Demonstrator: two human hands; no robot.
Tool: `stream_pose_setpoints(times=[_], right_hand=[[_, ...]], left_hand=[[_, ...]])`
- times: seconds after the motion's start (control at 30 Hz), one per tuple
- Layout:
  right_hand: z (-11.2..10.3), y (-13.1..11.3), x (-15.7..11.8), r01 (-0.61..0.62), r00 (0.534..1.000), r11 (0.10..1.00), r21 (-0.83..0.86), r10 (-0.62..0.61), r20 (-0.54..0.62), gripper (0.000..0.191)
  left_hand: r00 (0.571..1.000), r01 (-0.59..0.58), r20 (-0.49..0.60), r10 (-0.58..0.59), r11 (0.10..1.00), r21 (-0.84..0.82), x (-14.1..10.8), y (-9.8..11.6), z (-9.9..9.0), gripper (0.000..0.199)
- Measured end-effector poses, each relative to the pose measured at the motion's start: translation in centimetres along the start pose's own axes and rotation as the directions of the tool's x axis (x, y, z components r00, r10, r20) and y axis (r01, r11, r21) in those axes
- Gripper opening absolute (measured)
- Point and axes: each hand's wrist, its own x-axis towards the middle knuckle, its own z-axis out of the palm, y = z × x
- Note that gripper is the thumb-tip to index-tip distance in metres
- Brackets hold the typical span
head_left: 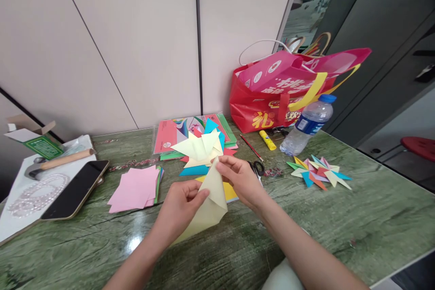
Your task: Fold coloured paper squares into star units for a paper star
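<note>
A pale yellow sheet of paper (212, 204), partly folded, is held up above the table between both hands. My left hand (185, 199) pinches its left side, thumb on the near face. At the top corner, my right hand (239, 176) grips the paper between thumb and fingers. Just behind stands a pile of folded paper pieces (200, 147) in cream, blue and red. A yellow sheet (230, 191) lies under my right hand, and black scissors (258, 168) are partly hidden behind it. Left of my hands is a stack of pink paper squares (136, 186).
A multicoloured folded paper star (317, 172) lies right, near a water bottle (307, 124), a glue stick (267, 140) and a red pencil (251, 147). A red bag (268, 95) stands behind. At left are a phone (76, 190), a hammer (64, 159) and a green box (42, 145).
</note>
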Motion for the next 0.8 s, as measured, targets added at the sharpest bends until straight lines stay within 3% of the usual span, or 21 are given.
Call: stream_pose_setpoints(times=[0.23,0.8], right_hand=[[-0.08,-0.22,0.02,-0.019,0.999,0.998,0.052,0.02,-0.026,0.016],[-0.3,-0.2,0.12,0.059,0.994,0.998,-0.032,-0.061,-0.093,0.016]], left_hand=[[1.0,0.005,0.01,-0.005,1.0,-0.013,-0.04,-0.11,0.07,0.028],[0.998,0.049,-0.051,-0.044,0.995,0.088,-0.02,0.19,0.41,0.027]])
